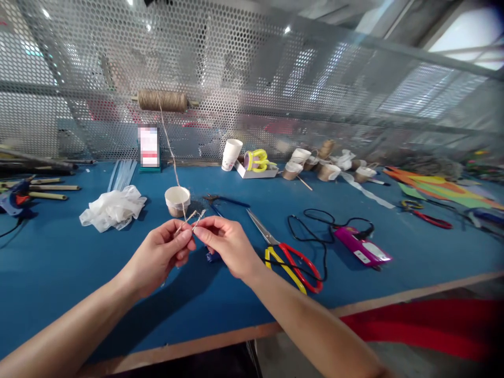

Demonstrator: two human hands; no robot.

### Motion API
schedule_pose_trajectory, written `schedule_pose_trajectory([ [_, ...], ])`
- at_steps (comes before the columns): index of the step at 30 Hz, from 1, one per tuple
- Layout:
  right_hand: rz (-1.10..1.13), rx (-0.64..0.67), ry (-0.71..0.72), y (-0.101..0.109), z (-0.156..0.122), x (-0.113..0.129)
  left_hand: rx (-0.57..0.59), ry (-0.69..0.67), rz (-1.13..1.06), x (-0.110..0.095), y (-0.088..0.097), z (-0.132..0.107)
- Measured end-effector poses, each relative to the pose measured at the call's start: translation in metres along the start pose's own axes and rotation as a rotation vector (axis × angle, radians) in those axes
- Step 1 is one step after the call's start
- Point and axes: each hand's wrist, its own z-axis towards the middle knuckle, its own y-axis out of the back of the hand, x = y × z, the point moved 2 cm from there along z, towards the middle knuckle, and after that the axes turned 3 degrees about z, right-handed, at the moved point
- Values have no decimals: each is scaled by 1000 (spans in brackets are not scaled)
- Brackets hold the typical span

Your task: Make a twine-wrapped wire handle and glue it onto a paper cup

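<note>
Twine (pixel 172 149) runs down from a brown spool (pixel 163 101) on the mesh wall to my fingers. My left hand (pixel 165 249) pinches the twine between thumb and forefinger. Close beside it, my right hand (pixel 224 241) pinches a thin, pale twisted strand (pixel 199 216), whose end sticks up above the fingertips; its exact material I cannot make out. Just behind my hands stands a white paper cup (pixel 177 198) with a brown-wrapped lower part. Dark-handled pliers (pixel 226 200) lie behind my right hand. To its right are large scissors (pixel 285 254) with red and yellow handles, blades spread slightly.
Crumpled white plastic (pixel 114 207) lies at left, near a glue gun (pixel 18 199). A purple power strip (pixel 362 247) with a looped black cord is at right. A tall paper cup (pixel 231 155), wrapped cups (pixel 328 170) and coloured sheets (pixel 441 186) line the back.
</note>
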Motion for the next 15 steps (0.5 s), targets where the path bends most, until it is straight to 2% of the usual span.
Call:
schedule_pose_trajectory([
  [2,73,18,-20,-1,1,-3,2,4,-55,1,-2,-1],
  [5,120,69,-30,1,4,-5,64,26,-126,1,-5,-2],
  [9,105,164,38,5,7,1,155,64,-170,1,-10,-1],
  [12,122,245,72,5,9,6,177,74,-166,3,-11,-1],
  [15,188,213,7,7,13,4,151,35,-121,4,-9,0],
])
